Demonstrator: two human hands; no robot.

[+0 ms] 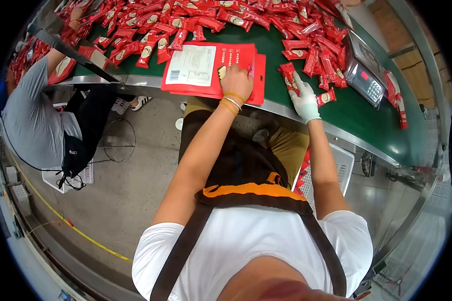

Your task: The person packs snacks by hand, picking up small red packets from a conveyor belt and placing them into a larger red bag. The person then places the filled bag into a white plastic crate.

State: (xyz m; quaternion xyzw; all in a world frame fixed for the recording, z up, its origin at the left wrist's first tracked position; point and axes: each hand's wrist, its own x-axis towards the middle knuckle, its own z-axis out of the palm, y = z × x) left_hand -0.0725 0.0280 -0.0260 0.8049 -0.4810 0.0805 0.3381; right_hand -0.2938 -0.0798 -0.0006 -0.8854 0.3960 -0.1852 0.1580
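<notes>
Flat red pouches (206, 51) lie stacked at the belt's near edge, the top one showing a white printed label with a barcode. My left hand (236, 83), bare with yellow bands at the wrist, is on the stack's right part. Its fingers are curled and closed at the edge of a pouch; their tips are partly hidden. To the right, my right hand (304, 98), in a white glove, has its fingers closed over small red snack packets (288, 71). One packet (327, 97) sticks out to the right under the palm.
A large heap of red packets (226, 17) covers the far side of the green belt (271, 85). A digital scale (364, 80) stands at the right, with more packets (397, 100) beyond it. Another person (40, 120) sits at left behind a metal bar (80, 55). A white crate (339, 168) is below the belt.
</notes>
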